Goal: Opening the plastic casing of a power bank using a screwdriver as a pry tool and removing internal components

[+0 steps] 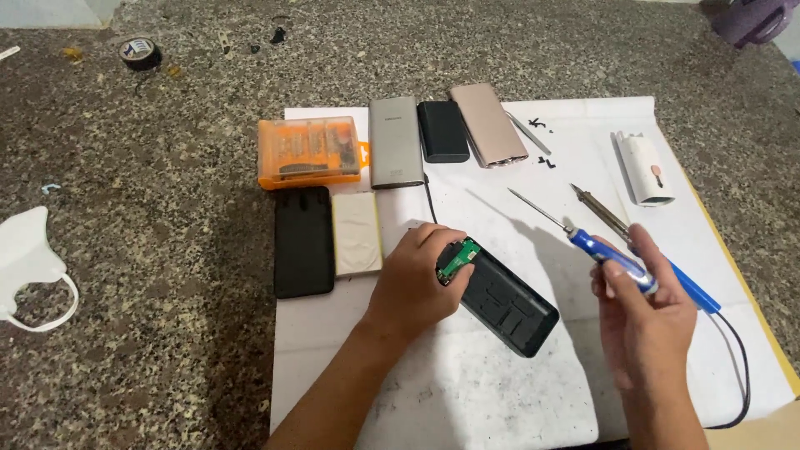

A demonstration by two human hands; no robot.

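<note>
Two hands at work on an opened black plastic power bank case on our white paper sheet.

Our left hand clamps its circuit-board end; our right hand pinches a blue-handled screwdriver, tip raised, apparently mid-disassembly. Next, its tip must meet the green board. Beyond lie an orange bit box and more power banks.

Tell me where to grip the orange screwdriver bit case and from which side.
Grip the orange bit case across its two long edges, coming straight down from above. It lies flat, and the grey power bank crowds its right end, while the stone table to its left is bare.
</note>
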